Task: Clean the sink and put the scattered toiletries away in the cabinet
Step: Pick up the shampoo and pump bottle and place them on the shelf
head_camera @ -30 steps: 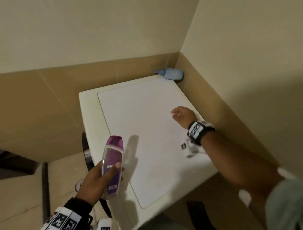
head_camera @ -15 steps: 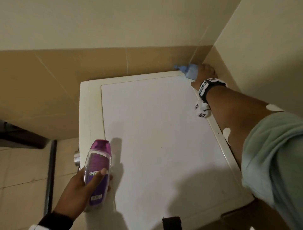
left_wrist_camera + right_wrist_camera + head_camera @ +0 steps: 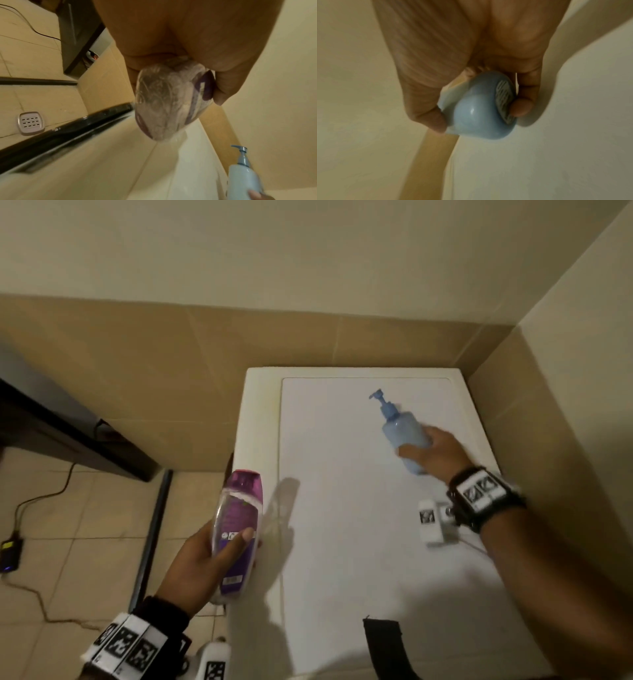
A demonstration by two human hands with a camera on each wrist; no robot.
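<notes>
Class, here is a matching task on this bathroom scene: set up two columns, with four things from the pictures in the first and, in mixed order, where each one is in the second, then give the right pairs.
Column one:
1. purple bottle
2. blue pump bottle
3. black cable
4. white appliance top

Column two:
A. lying on the tiled floor
B. held in the right hand
C. set into the corner of the walls
D. held in the left hand

Pairs: 1-D, 2-B, 3-A, 4-C
</notes>
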